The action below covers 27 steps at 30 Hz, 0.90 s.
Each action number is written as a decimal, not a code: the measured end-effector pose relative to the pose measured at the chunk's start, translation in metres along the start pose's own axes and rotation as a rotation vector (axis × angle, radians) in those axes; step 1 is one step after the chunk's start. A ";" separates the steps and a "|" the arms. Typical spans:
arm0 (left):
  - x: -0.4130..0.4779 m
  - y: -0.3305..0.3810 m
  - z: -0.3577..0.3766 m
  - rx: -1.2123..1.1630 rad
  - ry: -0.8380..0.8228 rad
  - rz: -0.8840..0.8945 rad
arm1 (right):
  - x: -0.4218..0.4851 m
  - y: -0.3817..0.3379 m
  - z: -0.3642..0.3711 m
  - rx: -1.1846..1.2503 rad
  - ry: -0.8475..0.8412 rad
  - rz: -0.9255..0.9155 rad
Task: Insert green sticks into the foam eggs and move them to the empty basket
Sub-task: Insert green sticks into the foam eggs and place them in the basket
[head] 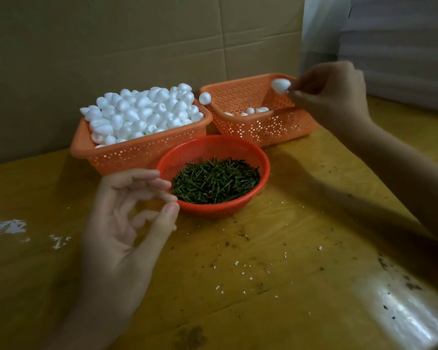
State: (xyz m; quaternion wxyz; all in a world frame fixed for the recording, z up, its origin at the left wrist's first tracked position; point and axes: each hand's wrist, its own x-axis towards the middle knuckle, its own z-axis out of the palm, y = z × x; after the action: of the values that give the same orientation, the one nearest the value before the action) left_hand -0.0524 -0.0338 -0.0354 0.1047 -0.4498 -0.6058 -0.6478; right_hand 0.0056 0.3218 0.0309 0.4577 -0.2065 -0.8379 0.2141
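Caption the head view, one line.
Right hand holds a foam egg over the near-empty basket; left hand empty beside the bowl of green sticks.

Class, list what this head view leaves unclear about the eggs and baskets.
- Head view: whether the held egg carries a stick; the right hand covers one end.
- Head view: the egg count in the right basket; its near wall hides the floor.
- Head view: lower eggs in the left basket; the top layer covers them.

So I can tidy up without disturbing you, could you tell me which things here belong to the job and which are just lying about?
Job: heaped basket of foam eggs, nearly empty basket, bowl of green sticks, egg pinched by right hand.
Lying about: white foam crumbs, dark specks, cardboard backdrop.
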 end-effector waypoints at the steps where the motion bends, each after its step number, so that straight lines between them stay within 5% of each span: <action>1: 0.001 0.002 0.000 -0.040 0.030 -0.038 | 0.001 0.006 0.001 -0.041 -0.013 0.003; 7: 0.007 -0.006 -0.002 -0.083 0.152 -0.160 | 0.003 0.010 0.002 -0.064 -0.026 -0.033; 27: 0.005 -0.004 -0.002 -0.074 0.087 -0.173 | -0.007 0.002 0.015 -0.077 0.024 -0.129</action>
State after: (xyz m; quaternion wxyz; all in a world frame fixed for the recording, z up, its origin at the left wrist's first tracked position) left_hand -0.0588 -0.0322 -0.0348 0.0580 -0.3707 -0.6128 -0.6955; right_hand -0.0031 0.3167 0.0178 0.4724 -0.1719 -0.8515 0.1494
